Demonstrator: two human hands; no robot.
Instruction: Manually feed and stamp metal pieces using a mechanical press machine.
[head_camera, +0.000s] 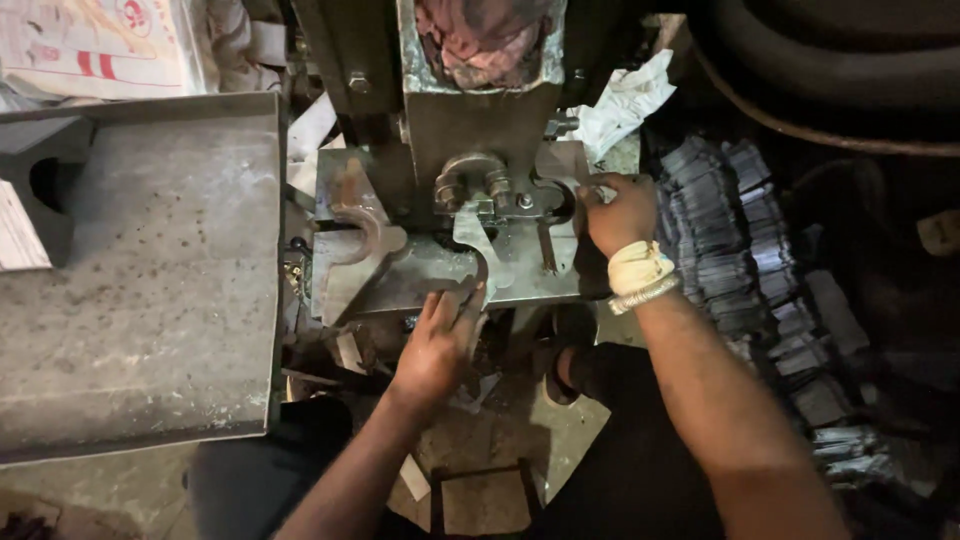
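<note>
So from where I stood, the person was working right up against a heavy press machine (470, 130), both arms reaching in. The left hand (435, 345) was down at the near edge of the steel die plate (420, 275), fingers closed around a small curved metal piece (478, 285) that stuck up and away from the palm, its long axis running from the hand toward the tooling. That hand was clearly the closer one to the piece; it was already clamped on it.

The right hand (620, 210) sat further back and off to the right side of the die, curled against a metal part at the plate's edge. Looked like the fingers were wrapped on something there, but honestly I couldn't tell what or how tightly. It had a cloth wrap and a bracelet (640, 280) at the wrist.

As for containers: a big flat metal tray (150, 300) lay to the left, with only a dark block (45, 180) at its far corner. On the right, well apart from the left hand, was a loose heap of flat grey metal blanks (730, 230), just beside the right wrist. Some crumpled rag (625, 100) was stuffed behind the machine.
</note>
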